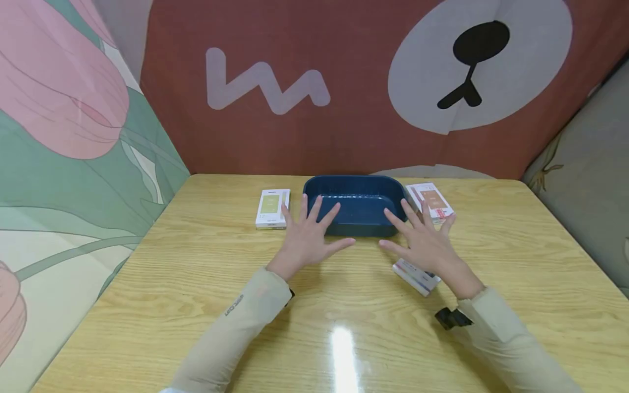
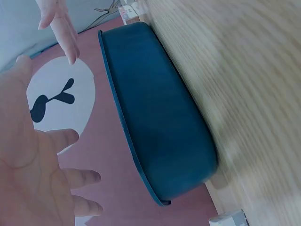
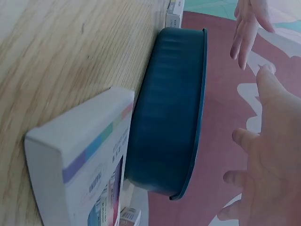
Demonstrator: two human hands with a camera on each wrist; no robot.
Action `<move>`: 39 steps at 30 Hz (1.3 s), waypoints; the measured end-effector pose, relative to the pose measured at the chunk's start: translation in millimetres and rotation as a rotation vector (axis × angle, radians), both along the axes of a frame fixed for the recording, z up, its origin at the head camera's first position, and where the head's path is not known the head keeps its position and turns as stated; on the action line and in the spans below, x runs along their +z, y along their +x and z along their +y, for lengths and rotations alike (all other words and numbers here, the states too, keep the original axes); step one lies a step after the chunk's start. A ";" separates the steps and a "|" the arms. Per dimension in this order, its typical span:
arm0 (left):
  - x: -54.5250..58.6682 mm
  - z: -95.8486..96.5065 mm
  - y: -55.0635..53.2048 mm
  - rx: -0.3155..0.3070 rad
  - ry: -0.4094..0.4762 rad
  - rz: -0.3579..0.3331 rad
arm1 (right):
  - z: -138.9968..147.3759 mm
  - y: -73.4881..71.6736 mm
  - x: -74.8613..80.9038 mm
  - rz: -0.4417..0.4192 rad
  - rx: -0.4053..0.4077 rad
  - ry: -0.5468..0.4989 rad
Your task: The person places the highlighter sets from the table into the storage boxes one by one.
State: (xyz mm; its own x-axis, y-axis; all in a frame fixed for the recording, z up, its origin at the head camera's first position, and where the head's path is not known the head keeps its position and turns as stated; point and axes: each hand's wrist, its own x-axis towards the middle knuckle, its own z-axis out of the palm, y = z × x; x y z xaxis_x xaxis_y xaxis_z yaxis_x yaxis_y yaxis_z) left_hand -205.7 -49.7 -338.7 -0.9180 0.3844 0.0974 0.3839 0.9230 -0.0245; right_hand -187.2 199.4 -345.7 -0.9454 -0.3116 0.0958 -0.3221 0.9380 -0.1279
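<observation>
A dark blue rectangular tub [image 1: 356, 228] stands at the back of the table. My left hand [image 1: 306, 240], fingers spread, hovers in front of its left side and holds nothing. Likewise spread and holding nothing, my right hand [image 1: 426, 245] is in the air in front of the tub's right side. Beneath the right hand lies a small white box with coloured stripes [image 3: 101, 141], partly covered in the head view. Left of the tub is a white box with a green panel [image 1: 270, 204]. To its right, a white box with an orange-brown panel [image 1: 431, 197] is partly behind my right fingers.
The wooden table [image 1: 196, 284] has its back edge against a reddish-brown cloth [image 1: 354, 136] with a cartoon face. A floral cloth [image 1: 64, 164] hangs on the left, and a grey one [image 1: 589, 158] on the right. Light glares on the table's front middle.
</observation>
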 end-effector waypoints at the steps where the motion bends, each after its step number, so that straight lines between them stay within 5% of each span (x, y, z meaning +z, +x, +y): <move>1: -0.5 -0.9 -0.4 0.003 0.002 0.003 | 1.2 -0.6 -0.4 -0.001 0.001 -0.002; 18: -7.0 -26.8 -3.9 0.022 0.196 -0.009 | 21.7 -17.2 -7.9 0.083 0.046 -0.101; 31: -3.0 -41.0 -12.7 0.078 0.175 0.083 | 36.2 -33.0 -12.4 0.067 0.081 -0.297; 39: -5.6 -49.1 -18.4 0.115 0.189 0.083 | 46.1 -48.3 -20.1 0.128 0.150 -0.433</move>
State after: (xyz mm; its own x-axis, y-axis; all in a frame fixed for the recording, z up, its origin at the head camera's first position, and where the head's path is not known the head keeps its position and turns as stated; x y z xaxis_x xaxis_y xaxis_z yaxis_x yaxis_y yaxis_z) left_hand -224.1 -98.8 -344.3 -0.9405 0.2460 0.2343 0.2802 0.9517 0.1255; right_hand -235.4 245.4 -365.8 -0.8651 -0.3493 0.3600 -0.4886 0.7493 -0.4471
